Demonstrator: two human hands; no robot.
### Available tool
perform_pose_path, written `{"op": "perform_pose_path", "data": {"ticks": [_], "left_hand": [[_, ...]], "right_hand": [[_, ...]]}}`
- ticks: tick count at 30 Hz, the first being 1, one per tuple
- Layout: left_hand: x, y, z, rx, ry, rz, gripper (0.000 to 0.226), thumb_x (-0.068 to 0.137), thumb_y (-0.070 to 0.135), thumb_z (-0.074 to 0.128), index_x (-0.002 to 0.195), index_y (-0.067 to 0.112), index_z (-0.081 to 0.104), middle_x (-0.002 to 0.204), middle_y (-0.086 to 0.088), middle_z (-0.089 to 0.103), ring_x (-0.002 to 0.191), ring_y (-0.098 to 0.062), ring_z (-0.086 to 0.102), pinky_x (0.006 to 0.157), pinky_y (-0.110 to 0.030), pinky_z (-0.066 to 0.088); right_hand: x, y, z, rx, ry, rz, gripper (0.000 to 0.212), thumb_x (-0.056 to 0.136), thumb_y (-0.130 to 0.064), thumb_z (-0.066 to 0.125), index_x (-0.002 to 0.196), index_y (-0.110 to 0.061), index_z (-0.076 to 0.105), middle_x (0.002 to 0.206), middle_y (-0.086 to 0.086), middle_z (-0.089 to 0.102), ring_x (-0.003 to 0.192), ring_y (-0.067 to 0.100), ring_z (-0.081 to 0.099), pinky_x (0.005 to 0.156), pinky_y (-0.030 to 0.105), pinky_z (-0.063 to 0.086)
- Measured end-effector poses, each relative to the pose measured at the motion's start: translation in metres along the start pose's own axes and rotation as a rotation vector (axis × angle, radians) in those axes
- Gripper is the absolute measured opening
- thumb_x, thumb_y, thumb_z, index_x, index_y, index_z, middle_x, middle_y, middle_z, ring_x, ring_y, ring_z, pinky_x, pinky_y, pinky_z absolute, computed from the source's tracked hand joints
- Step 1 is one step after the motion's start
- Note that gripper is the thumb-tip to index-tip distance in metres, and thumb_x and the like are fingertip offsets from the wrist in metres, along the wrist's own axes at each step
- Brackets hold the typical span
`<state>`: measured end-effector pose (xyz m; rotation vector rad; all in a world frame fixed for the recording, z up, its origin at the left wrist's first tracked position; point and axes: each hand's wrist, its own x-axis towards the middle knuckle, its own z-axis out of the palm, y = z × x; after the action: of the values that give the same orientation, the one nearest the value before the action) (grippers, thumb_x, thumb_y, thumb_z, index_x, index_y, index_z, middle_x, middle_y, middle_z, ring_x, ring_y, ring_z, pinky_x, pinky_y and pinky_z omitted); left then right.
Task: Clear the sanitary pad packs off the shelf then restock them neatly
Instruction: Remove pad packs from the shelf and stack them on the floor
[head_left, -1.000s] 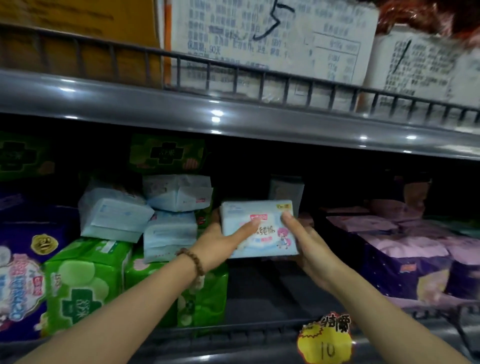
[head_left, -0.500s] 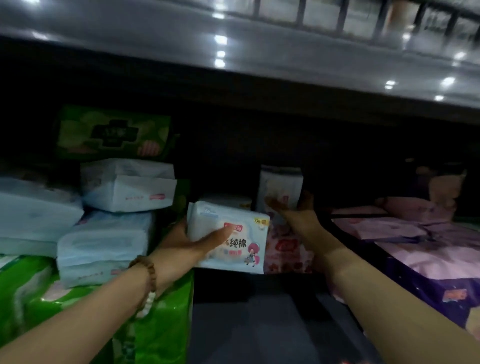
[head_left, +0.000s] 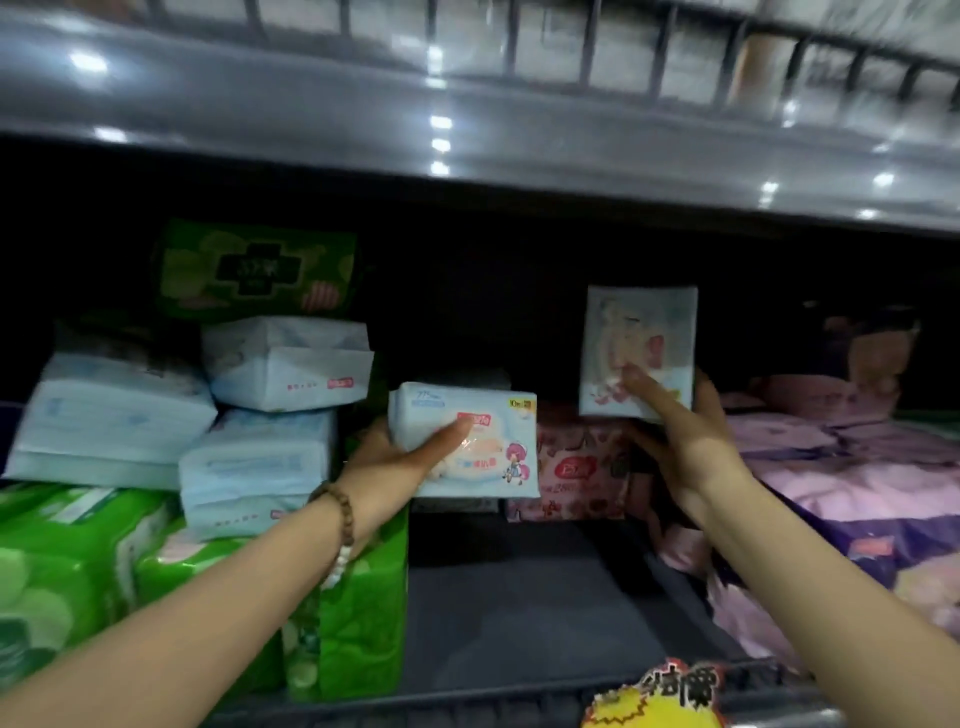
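Observation:
My left hand grips a light blue pad pack with a pink cartoon figure, held above the dark shelf floor. My right hand pinches a pale upright pad pack, thumb on its front, lifted above a pink pad pack that lies at the back of the shelf. Several light blue packs are stacked to the left.
Green packs fill the lower left, with one more green pack on top of the blue stack. Purple and pink packs lie at the right. The upper shelf's metal edge hangs overhead. A yellow price tag sits on the front rail.
My right hand let go of the blue pack, reached to the back and lifted the pale upright pack. My left hand kept the blue pack. The view moved closer.

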<state>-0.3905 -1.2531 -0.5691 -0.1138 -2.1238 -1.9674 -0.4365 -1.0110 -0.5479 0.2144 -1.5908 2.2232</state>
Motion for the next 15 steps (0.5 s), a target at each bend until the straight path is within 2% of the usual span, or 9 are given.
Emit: {"op": "perform_pose_path", "data": {"ticks": [2,4,7,8,10,12,15], "left_hand": [[-0.011,0.01,0.002,0.01,0.046,-0.039,0.053,0.067,0.051,0.071,0.11,0.023,0.059,0.109,0.006,0.067,0.1,-0.013,0.064,0.081,-0.017,0.051],[-0.026,0.02,0.002,0.054,0.065,-0.085,0.053,0.073,0.055,0.069,0.114,0.027,0.049,0.113,0.005,0.06,0.105,-0.016,0.059,0.091,-0.023,0.043],[-0.059,0.032,0.0,0.06,-0.023,-0.112,0.036,0.083,0.052,0.06,0.108,0.032,0.042,0.102,0.012,0.054,0.098,-0.011,0.052,0.087,-0.021,0.037],[-0.07,0.034,-0.002,0.069,-0.038,-0.105,0.039,0.084,0.053,0.058,0.113,0.031,0.042,0.103,0.012,0.054,0.098,-0.011,0.052,0.087,-0.021,0.037],[-0.094,0.037,-0.006,0.073,-0.048,-0.092,0.066,0.081,0.058,0.055,0.133,0.024,0.034,0.116,0.008,0.055,0.1,-0.012,0.055,0.09,-0.025,0.041],[-0.114,0.039,-0.012,0.062,-0.064,-0.115,0.073,0.083,0.058,0.051,0.14,0.021,0.025,0.124,0.004,0.053,0.102,-0.014,0.057,0.09,-0.027,0.043],[-0.142,0.028,-0.029,0.105,-0.064,-0.186,0.084,0.083,0.063,0.045,0.149,0.02,0.013,0.141,0.002,0.043,0.122,-0.021,0.05,0.101,-0.032,0.039]], "right_hand": [[-0.024,-0.021,-0.016,0.099,-0.031,0.103,0.097,0.036,-0.031,0.095,0.122,-0.008,0.056,0.104,0.007,0.072,0.086,0.017,0.072,0.071,0.034,0.06],[-0.054,-0.038,-0.033,0.195,-0.088,0.194,0.104,0.017,-0.033,0.099,0.111,-0.004,0.063,0.108,0.01,0.072,0.093,0.02,0.071,0.075,0.035,0.059],[-0.102,-0.061,-0.044,0.212,-0.179,0.258,0.095,0.028,-0.029,0.097,0.114,-0.006,0.063,0.104,0.008,0.073,0.087,0.016,0.072,0.072,0.033,0.06],[-0.118,-0.066,-0.044,0.207,-0.189,0.282,0.093,0.03,-0.029,0.096,0.114,-0.006,0.063,0.1,0.008,0.074,0.082,0.016,0.073,0.069,0.034,0.061],[-0.148,-0.068,-0.036,0.187,-0.212,0.33,0.099,0.016,-0.034,0.097,0.105,-0.006,0.066,0.093,0.009,0.075,0.074,0.018,0.073,0.06,0.032,0.06],[-0.176,-0.065,-0.022,0.148,-0.233,0.374,0.102,0.008,-0.039,0.097,0.101,-0.006,0.067,0.092,0.012,0.075,0.071,0.019,0.073,0.056,0.029,0.059],[-0.212,-0.058,-0.001,0.17,-0.25,0.445,0.079,0.013,-0.039,0.097,0.084,-0.01,0.078,0.092,0.012,0.075,0.073,0.02,0.073,0.058,0.028,0.059]]}}
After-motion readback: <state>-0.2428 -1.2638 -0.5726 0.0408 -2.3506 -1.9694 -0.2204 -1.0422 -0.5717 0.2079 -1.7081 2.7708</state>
